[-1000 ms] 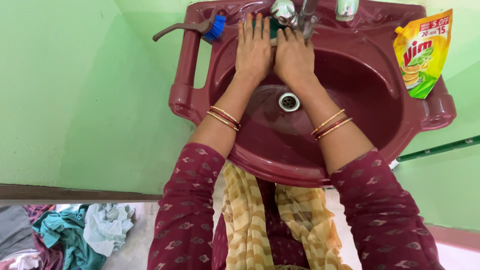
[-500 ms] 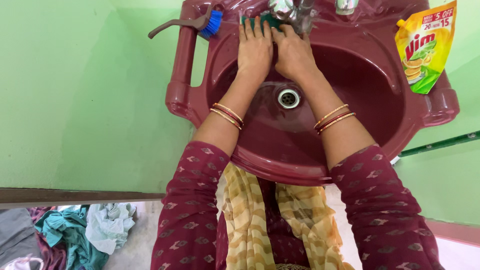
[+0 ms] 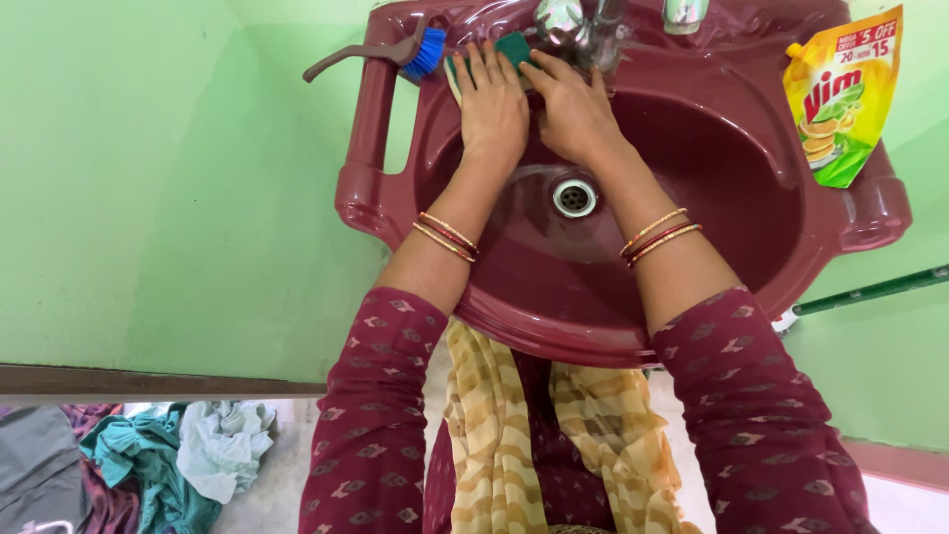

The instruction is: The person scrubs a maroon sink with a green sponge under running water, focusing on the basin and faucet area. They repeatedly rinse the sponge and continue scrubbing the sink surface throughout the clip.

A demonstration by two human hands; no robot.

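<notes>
Pale green wall point(image 3: 168, 178) all round, evenly lit; dark skirting strip point(image 3: 148, 381) below; heaped clothes point(image 3: 148, 460) on the floor at lower left.

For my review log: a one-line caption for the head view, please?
Left hand presses a green scrub pad on the maroon sink rim; right hand alongside, below the tap.

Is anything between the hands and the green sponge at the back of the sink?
Nothing visible. The left hand lies flat on the sponge, and the right hand sits beside it, below the tap.
</notes>
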